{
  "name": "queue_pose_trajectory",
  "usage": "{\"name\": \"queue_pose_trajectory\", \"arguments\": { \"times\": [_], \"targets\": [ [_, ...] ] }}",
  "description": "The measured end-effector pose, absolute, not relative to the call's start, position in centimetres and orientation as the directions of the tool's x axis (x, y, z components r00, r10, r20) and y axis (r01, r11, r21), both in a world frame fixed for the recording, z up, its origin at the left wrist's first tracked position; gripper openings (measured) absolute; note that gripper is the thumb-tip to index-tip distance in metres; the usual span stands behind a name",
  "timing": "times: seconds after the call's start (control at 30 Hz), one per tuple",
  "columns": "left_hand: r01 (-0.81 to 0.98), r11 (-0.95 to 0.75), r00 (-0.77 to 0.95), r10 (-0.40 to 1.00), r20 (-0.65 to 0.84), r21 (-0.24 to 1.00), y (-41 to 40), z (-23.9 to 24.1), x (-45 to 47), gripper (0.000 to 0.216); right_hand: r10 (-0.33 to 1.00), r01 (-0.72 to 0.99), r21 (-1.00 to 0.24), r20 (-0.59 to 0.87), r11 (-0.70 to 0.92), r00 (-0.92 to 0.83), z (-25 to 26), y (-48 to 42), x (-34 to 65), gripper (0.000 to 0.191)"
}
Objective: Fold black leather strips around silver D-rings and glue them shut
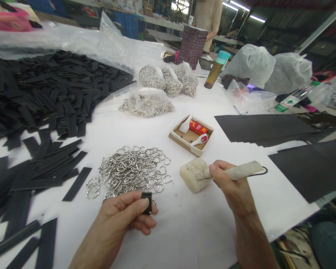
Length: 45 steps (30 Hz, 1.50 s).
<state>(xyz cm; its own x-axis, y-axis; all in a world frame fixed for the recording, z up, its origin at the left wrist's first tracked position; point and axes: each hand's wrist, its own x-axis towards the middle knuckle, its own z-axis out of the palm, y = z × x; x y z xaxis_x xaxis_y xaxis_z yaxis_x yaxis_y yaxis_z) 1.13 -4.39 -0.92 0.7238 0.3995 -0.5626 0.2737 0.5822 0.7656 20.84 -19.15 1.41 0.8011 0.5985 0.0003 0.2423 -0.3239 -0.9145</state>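
My left hand (130, 213) pinches a short folded black strip (147, 203) between thumb and fingers, and part of a metal ring shows at its edge. In my right hand (231, 183) is an awl-like tool (245, 170) with a pale wrapped handle and a dark loop or cord at its rear end. Its thin metal tip meets a yellowish-white wax-like block (194, 173); whether it enters the block I cannot tell. Beyond my left hand lies a loose pile of silver D-rings (131, 168).
Black strips (58, 93) heap up on the left. Bagged rings (147, 104) sit farther back. A small tray (197, 151) holds a red box. Dark sheets (316, 168), a tumbler (217, 69) and a plastic bottle (292, 99) are on the right. A person (208, 18) stands behind.
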Motion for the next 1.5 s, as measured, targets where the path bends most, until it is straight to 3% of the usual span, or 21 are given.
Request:
{"name": "queue_pose_trajectory", "arguments": {
  "times": [0.53,0.67,0.8,0.9,1.1,1.5],
  "targets": [
    [0.253,0.582,0.72,0.42,-0.552,0.773,-4.6,-0.5,1.4,0.017,0.632,0.312,-0.86,-0.014,-0.403,0.775,1.4,-18.9,20.6,0.036],
    [0.236,0.567,0.734,0.428,-0.527,0.789,-5.1,0.0,1.4,0.02,0.544,0.178,-0.914,-0.055,-0.366,0.837,1.3,-19.7,21.0,0.035],
    [0.241,0.566,0.738,0.422,-0.527,0.789,-5.2,0.2,1.3,0.02,0.5,0.028,-0.994,-0.028,-0.103,0.866,1.5,-19.6,20.9,0.031],
    [0.234,0.563,0.741,0.425,-0.52,0.793,-5.2,0.3,1.4,0.019,0.559,-0.119,-0.993,-0.085,0.026,0.825,2.0,-18.9,19.6,0.025],
    [0.237,0.561,0.751,0.412,-0.516,0.793,-5.4,0.8,1.4,0.017,0.75,-0.312,-0.95,-0.203,0.005,0.629,1.7,-17.5,16.4,0.025],
    [0.271,0.538,0.776,0.368,-0.512,0.798,-5.6,0.5,1.5,0.014,0.816,-0.365,-0.931,-0.206,0.007,0.54,0.3,-17.1,15.9,0.024]
  ]
}}
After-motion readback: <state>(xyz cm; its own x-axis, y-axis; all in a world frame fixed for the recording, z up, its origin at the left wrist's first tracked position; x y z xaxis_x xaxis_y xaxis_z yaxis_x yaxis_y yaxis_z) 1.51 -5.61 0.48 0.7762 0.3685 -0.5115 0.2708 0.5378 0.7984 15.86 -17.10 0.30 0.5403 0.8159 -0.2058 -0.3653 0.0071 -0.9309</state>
